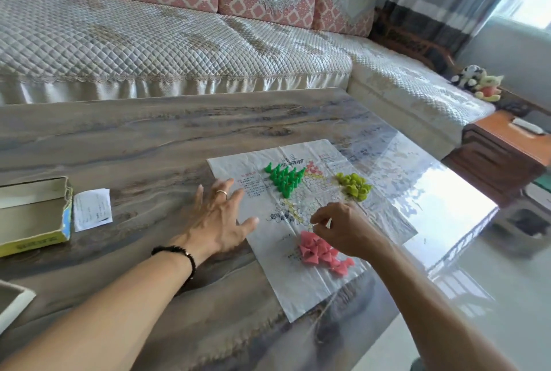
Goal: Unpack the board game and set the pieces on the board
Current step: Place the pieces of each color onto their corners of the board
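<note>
A thin paper game board (pixel 298 287) lies spread on the table. Several dark green pieces (pixel 284 178) stand upright in a triangle at its far part. A loose heap of yellow-green pieces (pixel 354 186) lies at the right, and a heap of pink pieces (pixel 320 251) lies near the front. My left hand (pixel 219 220) rests flat with spread fingers on the board's left edge. My right hand (pixel 346 229) hovers just above the pink heap with thumb and forefinger pinched together; whether a piece sits between them is hidden.
An open yellow game box (pixel 35 215) sits at the table's left edge with a folded paper slip (pixel 91 209) beside it. Another box corner (pixel 13 302) shows at bottom left. A quilted sofa (pixel 149 42) runs behind the table (pixel 119 138); the floor lies to the right.
</note>
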Demonstrator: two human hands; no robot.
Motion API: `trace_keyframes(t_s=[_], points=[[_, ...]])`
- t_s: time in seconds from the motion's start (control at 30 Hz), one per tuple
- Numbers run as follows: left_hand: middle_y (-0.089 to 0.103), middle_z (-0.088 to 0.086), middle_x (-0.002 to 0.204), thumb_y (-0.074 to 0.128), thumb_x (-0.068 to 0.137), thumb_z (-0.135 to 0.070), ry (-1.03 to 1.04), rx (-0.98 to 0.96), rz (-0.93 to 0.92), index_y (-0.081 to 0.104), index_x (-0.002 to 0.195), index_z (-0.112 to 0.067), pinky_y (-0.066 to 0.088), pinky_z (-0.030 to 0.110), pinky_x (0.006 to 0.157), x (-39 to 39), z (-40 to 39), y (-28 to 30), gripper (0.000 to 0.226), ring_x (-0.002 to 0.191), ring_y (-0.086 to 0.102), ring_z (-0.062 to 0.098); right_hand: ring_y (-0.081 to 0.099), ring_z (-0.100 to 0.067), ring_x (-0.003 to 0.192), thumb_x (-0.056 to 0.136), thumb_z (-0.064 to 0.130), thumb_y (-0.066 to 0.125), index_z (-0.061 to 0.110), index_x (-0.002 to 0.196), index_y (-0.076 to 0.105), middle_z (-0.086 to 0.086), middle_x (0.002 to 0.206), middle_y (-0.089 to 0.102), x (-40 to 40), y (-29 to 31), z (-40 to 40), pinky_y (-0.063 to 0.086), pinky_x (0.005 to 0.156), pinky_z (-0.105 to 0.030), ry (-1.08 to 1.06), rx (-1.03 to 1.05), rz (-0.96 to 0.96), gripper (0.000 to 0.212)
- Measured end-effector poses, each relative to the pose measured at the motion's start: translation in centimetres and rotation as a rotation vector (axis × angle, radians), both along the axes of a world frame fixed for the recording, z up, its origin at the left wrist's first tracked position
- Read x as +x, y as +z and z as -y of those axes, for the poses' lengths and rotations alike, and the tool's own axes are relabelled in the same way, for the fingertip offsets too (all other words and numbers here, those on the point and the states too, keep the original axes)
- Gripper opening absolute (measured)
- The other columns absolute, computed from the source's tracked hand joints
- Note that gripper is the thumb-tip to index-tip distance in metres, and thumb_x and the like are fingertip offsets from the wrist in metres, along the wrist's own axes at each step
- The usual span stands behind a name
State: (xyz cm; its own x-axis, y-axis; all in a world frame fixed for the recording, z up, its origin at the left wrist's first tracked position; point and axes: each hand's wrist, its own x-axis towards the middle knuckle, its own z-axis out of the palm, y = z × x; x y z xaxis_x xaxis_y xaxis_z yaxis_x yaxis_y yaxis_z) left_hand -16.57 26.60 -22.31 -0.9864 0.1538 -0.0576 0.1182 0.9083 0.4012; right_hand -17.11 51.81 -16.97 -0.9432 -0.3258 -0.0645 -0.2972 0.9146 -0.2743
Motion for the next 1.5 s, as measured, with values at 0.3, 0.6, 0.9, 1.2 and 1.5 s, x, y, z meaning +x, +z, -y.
trace_keyframes(t_s=[0.3, 0.6, 0.9, 1.2, 1.5], points=[[0.003, 0.003, 0.164, 0.032, 0.094, -0.064, -0.067, -0.017, -0.026, 0.009, 0.156, -0.022, -0.010, 0.050, 0.119, 5.4, -5.7, -0.5, 0.078, 0.150, -0.008, 0.020, 0.068, -0.012, 0.061, 0.086, 0.018, 0.068, 0.012, 0.088, 0.072, 0.001, 0.077, 0.071, 0.3, -1.6, 0.3, 0.058, 0.057, -0.035, -0.049, -0.027, 0.041, 0.008], [0.003, 0.005, 0.164, 0.023, 0.087, -0.075, -0.036, -0.103, -0.139, 0.014, 0.155, -0.021, -0.007, 0.049, 0.120, 5.8, -6.3, -1.3, 0.087, 0.150, -0.007, 0.022, 0.061, -0.011, 0.070, 0.087, 0.002, 0.055, 0.009, 0.087, 0.067, 0.005, 0.080, 0.063, -1.0, -0.6, -1.3, 0.052, 0.061, -0.021, -0.115, -0.216, 0.005, 0.014], [0.009, 0.005, 0.163, 0.023, 0.086, -0.073, -0.012, -0.137, -0.155, 0.018, 0.153, -0.023, -0.005, 0.046, 0.121, 5.6, -6.4, -1.5, 0.084, 0.150, -0.002, 0.021, 0.053, 0.000, 0.063, 0.081, 0.015, 0.071, 0.018, 0.082, 0.069, 0.014, 0.071, 0.061, -1.3, -1.7, -2.9, 0.038, 0.059, -0.016, -0.168, -0.304, -0.049, 0.004], [0.009, 0.003, 0.163, 0.014, 0.081, -0.076, -0.017, -0.151, -0.138, 0.020, 0.152, -0.024, 0.000, 0.048, 0.121, 5.6, -6.4, -1.7, 0.088, 0.150, -0.002, 0.020, 0.059, 0.004, 0.066, 0.080, 0.017, 0.074, 0.016, 0.086, 0.073, 0.010, 0.076, 0.067, -2.2, -2.0, -1.2, 0.045, 0.058, -0.007, -0.007, -0.292, -0.022, 0.006], [0.011, 0.001, 0.162, 0.019, 0.082, -0.074, -0.013, -0.143, -0.139, 0.022, 0.150, -0.025, 0.001, 0.048, 0.121, 5.5, -6.4, -1.7, 0.084, 0.150, -0.002, 0.019, 0.062, -0.001, 0.068, 0.080, 0.020, 0.074, 0.018, 0.084, 0.073, 0.007, 0.076, 0.069, -2.3, -2.6, -0.9, 0.051, 0.061, -0.016, -0.002, -0.275, 0.015, 0.005]])
